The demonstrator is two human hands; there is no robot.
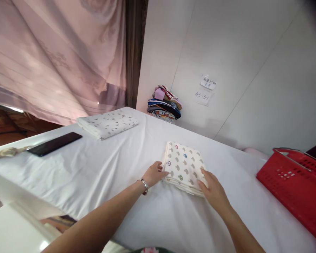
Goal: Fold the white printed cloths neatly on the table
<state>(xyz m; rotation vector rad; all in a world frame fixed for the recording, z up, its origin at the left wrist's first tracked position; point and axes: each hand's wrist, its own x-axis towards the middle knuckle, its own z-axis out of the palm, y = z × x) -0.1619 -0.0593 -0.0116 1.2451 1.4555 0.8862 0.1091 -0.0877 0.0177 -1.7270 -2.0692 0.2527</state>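
A folded white cloth (184,165) printed with grey, red, blue and green mushrooms lies flat on the white-covered table. My left hand (155,173), with a silver bracelet at the wrist, is at its left edge, thumb over the top near the front corner and fingers curled at the side. At the right edge, my right hand (213,188) has its thumb and fingers on the cloth. Both hands hold the cloth from opposite sides. Whether any fingertips reach underneath is hidden.
Another folded white patterned cloth (107,123) lies at the back left, near a black phone-like slab (55,143) and a beige cord tassel (9,152). A stack of folded clothes (164,103) stands by the wall. A red plastic basket (292,186) is at the right.
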